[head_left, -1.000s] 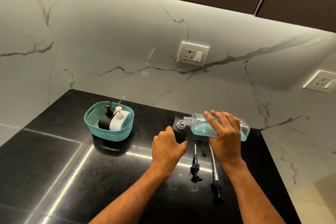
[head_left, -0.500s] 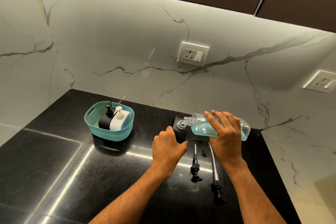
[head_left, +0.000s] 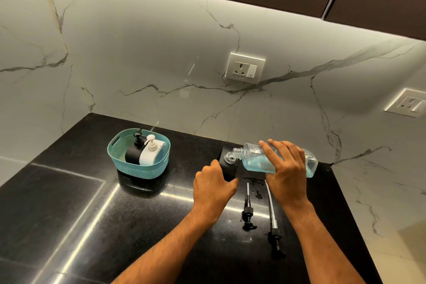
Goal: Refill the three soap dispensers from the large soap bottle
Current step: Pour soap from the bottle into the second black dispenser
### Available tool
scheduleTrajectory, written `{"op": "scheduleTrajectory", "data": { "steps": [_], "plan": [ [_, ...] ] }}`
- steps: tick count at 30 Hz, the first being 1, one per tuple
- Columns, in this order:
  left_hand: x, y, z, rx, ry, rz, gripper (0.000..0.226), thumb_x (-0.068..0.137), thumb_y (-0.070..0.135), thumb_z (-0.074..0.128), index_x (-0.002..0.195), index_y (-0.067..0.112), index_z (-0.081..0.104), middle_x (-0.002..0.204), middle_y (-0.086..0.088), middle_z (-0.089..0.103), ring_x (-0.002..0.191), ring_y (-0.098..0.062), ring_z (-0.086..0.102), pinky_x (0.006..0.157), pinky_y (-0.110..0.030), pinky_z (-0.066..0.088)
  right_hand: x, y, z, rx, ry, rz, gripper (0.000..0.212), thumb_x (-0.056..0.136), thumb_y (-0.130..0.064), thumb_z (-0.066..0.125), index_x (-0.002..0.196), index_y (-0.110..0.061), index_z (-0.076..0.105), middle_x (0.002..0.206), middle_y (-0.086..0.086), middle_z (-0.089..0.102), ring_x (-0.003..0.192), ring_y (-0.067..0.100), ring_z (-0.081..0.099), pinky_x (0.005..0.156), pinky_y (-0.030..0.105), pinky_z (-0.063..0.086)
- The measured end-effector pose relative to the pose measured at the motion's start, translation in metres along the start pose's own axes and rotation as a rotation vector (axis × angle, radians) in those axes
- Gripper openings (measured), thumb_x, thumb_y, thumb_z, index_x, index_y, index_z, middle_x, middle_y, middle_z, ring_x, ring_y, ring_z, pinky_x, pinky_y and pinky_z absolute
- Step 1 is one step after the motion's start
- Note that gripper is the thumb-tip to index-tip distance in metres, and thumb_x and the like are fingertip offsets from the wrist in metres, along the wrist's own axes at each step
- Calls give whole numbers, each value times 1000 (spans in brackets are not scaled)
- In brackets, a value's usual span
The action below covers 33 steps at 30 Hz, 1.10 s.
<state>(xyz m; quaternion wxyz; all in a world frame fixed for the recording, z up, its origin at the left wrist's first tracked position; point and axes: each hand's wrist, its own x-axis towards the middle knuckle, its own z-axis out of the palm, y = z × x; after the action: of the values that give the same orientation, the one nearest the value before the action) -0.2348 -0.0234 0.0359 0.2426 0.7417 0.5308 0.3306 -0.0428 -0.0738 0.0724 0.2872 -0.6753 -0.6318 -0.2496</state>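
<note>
My right hand [head_left: 284, 168] grips the large clear soap bottle [head_left: 253, 160], which lies tipped on its side with blue liquid inside. The bottle's open neck sits just over the mouth of a black dispenser [head_left: 228, 167] on the counter. My left hand [head_left: 214, 188] holds that black dispenser from the near side. Two pump heads with tubes lie on the counter: a short black one [head_left: 247, 211] and a longer one [head_left: 274, 228]. A second black dispenser [head_left: 133, 153] and a white dispenser [head_left: 151, 153], both with pumps on, stand in a teal basket [head_left: 138, 168].
The black stone counter [head_left: 69, 203] meets marble walls at the back and right. Small wet drops [head_left: 258, 193] lie between the two pump heads. A wall socket [head_left: 245, 69] is behind, another socket [head_left: 408, 104] on the right wall. Dark cabinets hang overhead.
</note>
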Motion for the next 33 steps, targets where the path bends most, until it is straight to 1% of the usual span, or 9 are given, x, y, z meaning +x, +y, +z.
{"op": "scheduleTrajectory", "data": {
  "steps": [5,13,18,26,30,33],
  "plan": [
    [0,1,0,4,-2,-4,48,85,45,79,119,14,63,106,-1,75,93,-16,74,73,-22,61,1,2,0,-3,-4,-2,77,62,-6,95,134,-11,67,128,15,69,119,37,61,100,44,44],
    [1,2,0,5,0,-9,47,84,43,79,117,15,63,102,-1,75,89,-15,74,68,-16,54,2,4,1,-10,-7,-8,78,62,-8,96,135,-12,67,128,14,68,120,37,60,100,45,45],
    [2,2,1,5,1,-6,47,84,44,79,118,15,63,103,-2,75,90,-16,74,68,-17,54,3,3,1,-8,-5,-5,78,62,-6,95,134,-11,67,128,15,68,119,37,61,100,46,46],
    [3,0,3,2,1,-5,48,85,45,79,118,15,62,105,-1,75,92,-16,74,71,-19,58,2,4,3,-12,-4,-8,78,62,-7,95,134,-11,67,128,14,68,119,37,60,100,43,43],
    [4,0,3,3,-4,-10,48,85,45,78,118,15,62,104,-1,75,92,-16,74,73,-23,60,2,4,4,-10,-8,-4,78,62,-7,95,135,-11,67,128,15,68,119,38,60,99,45,46],
    [4,1,3,1,2,-8,46,85,45,78,117,15,62,102,-1,75,90,-16,73,71,-21,59,3,3,5,-5,-13,5,79,62,-6,95,135,-11,67,128,15,69,119,37,61,100,46,47]
  ]
}}
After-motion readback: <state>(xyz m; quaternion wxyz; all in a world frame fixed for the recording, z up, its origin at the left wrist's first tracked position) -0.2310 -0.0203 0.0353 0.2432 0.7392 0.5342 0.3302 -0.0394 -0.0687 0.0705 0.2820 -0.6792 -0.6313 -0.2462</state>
